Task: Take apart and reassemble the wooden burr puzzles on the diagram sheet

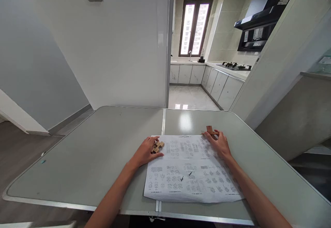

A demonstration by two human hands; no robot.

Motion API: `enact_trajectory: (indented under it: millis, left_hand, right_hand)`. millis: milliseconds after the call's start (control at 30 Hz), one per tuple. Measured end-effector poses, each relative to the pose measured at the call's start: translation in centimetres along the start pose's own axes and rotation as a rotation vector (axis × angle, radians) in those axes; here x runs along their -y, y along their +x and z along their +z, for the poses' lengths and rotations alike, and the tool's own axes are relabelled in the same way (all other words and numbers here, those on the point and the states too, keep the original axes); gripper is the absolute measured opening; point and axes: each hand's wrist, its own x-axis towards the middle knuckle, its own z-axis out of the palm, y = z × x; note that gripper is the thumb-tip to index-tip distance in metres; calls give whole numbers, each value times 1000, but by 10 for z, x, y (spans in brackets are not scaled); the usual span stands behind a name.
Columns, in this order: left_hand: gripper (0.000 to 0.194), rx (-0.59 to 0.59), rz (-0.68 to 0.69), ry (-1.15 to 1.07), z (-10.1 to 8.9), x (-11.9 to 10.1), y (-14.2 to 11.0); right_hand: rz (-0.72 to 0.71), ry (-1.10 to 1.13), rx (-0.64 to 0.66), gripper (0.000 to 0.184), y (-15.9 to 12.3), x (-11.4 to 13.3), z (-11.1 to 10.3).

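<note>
A printed paper sheet [191, 166] with rows of small puzzle diagrams lies on the table. At its upper left edge my left hand [146, 151] curls its thumb and fingers around a light wooden block puzzle [158, 146] made of small cubes. My right hand [219, 143] is at the sheet's upper right corner, its fingers closed on a reddish-brown wooden puzzle [209, 129]. One flat brown part of that puzzle sticks up beyond the fingertips. A thin strip runs sideways under them. Part of each puzzle is hidden by the fingers.
The grey-green folding table [85, 159] has a metal seam down its middle. A small blue bit [42, 161] lies near its left edge. Past the far edge stand a white wall [129, 49] and a kitchen with cabinets [184, 73], a gas stove [235, 66] and a window.
</note>
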Motion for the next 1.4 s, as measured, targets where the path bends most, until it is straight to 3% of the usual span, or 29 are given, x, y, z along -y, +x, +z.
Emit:
enact_trajectory:
  millis: [133, 233, 300, 367, 467, 533, 600, 700, 800, 1000, 1400]
  left_hand:
    - [85, 2, 9, 1, -8, -1, -5]
    - [85, -9, -5, 18, -17, 6, -13]
    - [82, -17, -18, 28, -23, 12, -19]
    - [78, -17, -30, 26, -26, 17, -25]
    - [75, -17, -51, 23, -28, 20, -28]
    - [72, -17, -52, 29, -26, 20, -28]
    - [64, -20, -37, 37, -24, 19, -28]
    - [52, -30, -15, 38, -21, 19, -28]
    - [42, -24, -5, 55, -18, 20, -28]
    - [43, -4, -24, 71, -18, 20, -28]
    - [48, 32, -47, 64, -10, 6, -24]
  right_hand:
    - [-139, -2, -86, 83, -3, 3, -7]
    - [-472, -29, -312, 67, -16, 22, -14]
    - [-665, -17, -337, 47, -31, 43, -13]
    - [-795, 11, -181, 33, -51, 69, -4]
    - [-917, -23, 230, 39, -83, 105, 27]
    - [-951, -65, 411, 51, -101, 121, 54]
    - [-978, -90, 485, 61, -114, 131, 80]
    - [-983, -112, 478, 66, -125, 141, 112]
    - [-952, -138, 445, 56, -130, 150, 127]
    - [-952, -170, 475, 36, -127, 155, 122]
    - [-943, -275, 506, 22, -112, 135, 88]
